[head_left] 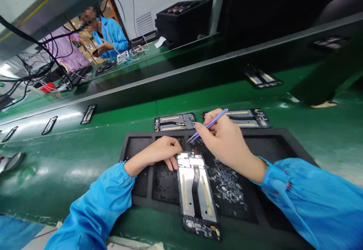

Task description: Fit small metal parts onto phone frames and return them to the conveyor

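Note:
My left hand [161, 153] lies on a black foam tray [283, 138], its fingertips against the upper left corner of a phone middle frame [195, 193]. That frame lies lengthwise in the tray, with a dark ribbon cable [195, 185] down its silver back. My right hand [224, 140] pinches blue tweezers [210, 125], their tips just above the tray near the frame's top edge. Below that hand, a scatter of tiny metal parts [227, 184] covers a tray compartment. Two more phone frames [175, 122] [236, 118] lie on the green belt beyond the tray, partly behind my right hand.
Several more phone frames [88, 114] sit along the green conveyor belt [56, 174]. Across a dark rail [170, 79], a person in a blue sleeve [112, 34] works at a bench with a white device [123, 56]. Cables [31, 66] hang at the far left; a black crate [181, 19] stands behind.

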Tool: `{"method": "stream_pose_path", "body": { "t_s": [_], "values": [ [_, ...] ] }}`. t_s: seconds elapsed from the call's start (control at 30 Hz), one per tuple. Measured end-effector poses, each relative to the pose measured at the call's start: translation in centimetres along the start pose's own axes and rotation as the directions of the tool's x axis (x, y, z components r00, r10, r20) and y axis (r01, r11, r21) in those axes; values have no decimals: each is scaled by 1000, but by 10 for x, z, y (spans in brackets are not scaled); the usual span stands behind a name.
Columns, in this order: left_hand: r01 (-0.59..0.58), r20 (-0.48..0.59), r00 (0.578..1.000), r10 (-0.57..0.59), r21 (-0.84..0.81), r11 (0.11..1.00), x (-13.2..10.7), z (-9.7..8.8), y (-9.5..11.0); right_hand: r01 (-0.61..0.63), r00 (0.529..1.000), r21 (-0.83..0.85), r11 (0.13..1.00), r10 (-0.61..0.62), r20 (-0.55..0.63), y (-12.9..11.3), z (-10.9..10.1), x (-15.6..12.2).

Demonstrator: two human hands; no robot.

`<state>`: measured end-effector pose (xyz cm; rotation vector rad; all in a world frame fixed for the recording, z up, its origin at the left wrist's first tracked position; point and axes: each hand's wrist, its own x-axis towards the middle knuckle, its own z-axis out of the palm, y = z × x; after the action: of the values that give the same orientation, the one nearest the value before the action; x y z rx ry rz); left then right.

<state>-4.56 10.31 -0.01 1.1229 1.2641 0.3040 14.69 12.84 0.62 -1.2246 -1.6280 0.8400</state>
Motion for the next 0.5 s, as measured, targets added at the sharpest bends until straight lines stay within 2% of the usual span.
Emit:
{"method": "stream_pose_path", "body": {
  "t_s": [0.23, 0.33, 0.4, 0.43, 0.47, 0.5],
  "values": [
    [10, -8, 1000, -10, 60, 998, -2, 1, 3, -33, 999, 21, 999, 33, 13, 6, 0, 10],
    [8, -56, 998, 0, 146, 989, -4, 2, 7, -35, 999, 5, 999, 35, -13, 8, -3, 16],
    [-10, -157, 986, 48, 233, 972, -13, 4, 13, -67, 997, 16, 998, 68, -37, 11, -7, 22],
    [-22, -240, 966, 94, 287, 958, -22, 6, 16, -90, 995, 29, 996, 91, -46, 14, -9, 25],
    [-33, -336, 929, 156, 344, 938, -32, 11, 18, -112, 992, 45, 993, 115, -52, 16, -11, 27],
    [-37, -434, 872, 225, 399, 916, -45, 18, 19, -130, 990, 62, 990, 134, -53, 18, -12, 29]
  ]
}}
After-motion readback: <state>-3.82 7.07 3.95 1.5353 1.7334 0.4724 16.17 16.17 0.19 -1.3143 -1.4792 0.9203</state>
